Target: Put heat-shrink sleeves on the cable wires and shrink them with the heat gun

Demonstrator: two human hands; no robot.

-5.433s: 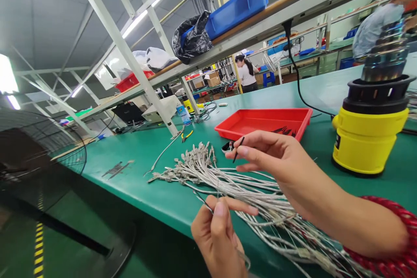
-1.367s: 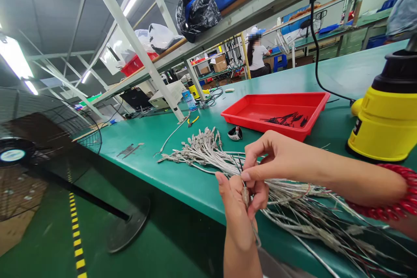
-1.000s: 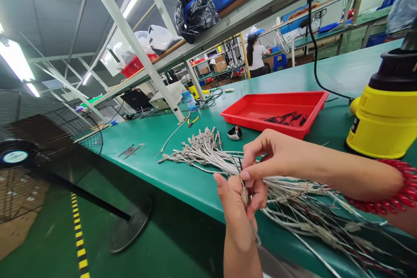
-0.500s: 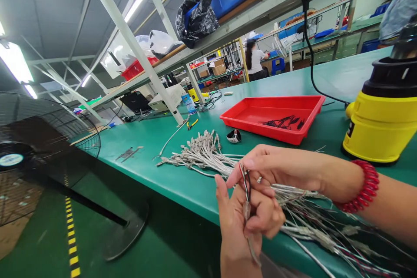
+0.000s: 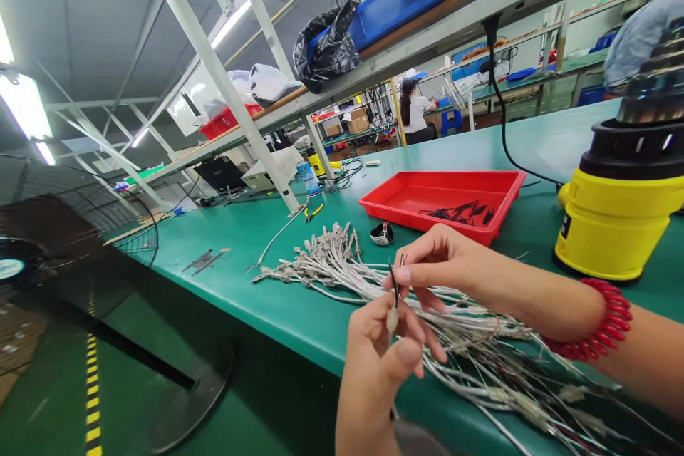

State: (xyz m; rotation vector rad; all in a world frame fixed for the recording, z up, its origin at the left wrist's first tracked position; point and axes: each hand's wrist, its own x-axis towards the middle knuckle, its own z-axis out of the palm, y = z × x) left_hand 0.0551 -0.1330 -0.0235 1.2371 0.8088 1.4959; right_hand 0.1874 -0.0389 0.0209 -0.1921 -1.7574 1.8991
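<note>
My left hand (image 5: 374, 363) is closed around a cable (image 5: 392, 320), just below its pale, translucent sleeve. Thin dark and coloured wires (image 5: 396, 286) stick up out of that end. My right hand (image 5: 441, 263), with a red coiled band on its wrist, pinches these wires between thumb and fingertips. Under and behind both hands lies a big bundle of white cables (image 5: 347, 274) with pale connectors at the far left end. Loose stripped wires (image 5: 526, 370) spread out at its near right end.
A red tray (image 5: 385, 211) with small black pieces stands behind my hands. A yellow-and-black heat tool (image 5: 614, 224) is at the right. Pliers (image 5: 314, 213), a wristwatch (image 5: 381, 233) and a spray can (image 5: 308, 178) lie or stand farther back. A floor fan (image 5: 176, 370) is left of the table; a person (image 5: 420, 110) sits beyond.
My left thumb has gone from pointing up to bent toward the cable, and its fingers have shifted along it. My right fingertips have changed their pinch on the wires. The view has tilted slightly.
</note>
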